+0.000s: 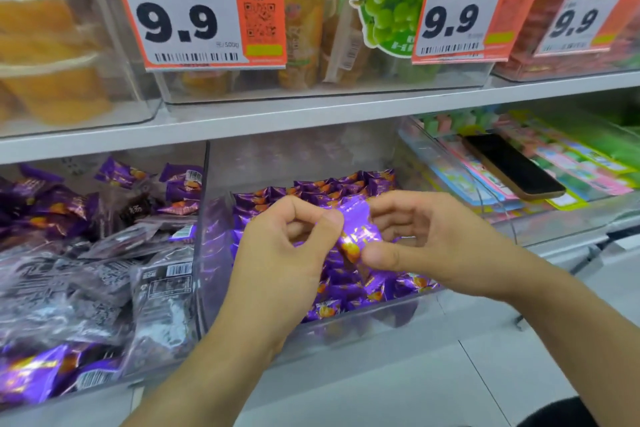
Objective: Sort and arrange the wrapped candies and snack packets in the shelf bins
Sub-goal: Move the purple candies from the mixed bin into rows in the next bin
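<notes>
Both hands are out over the middle clear bin on the lower shelf, and between them they hold one purple wrapped candy above the heap of purple candies that fills that bin. The left hand has its fingers curled, thumb and forefinger pinching the wrapper's left end. The right hand grips the other end, thumb underneath and fingers bent over the top.

The left bin on the same shelf holds a jumble of purple and dark grey snack packets, lying every which way. In the right bin lie flat, brightly coloured packets with a black phone resting on top of them.

On the shelf above stand clear bins of orange and green goods, with three orange price tags reading 9.9 hung along their front edge.
</notes>
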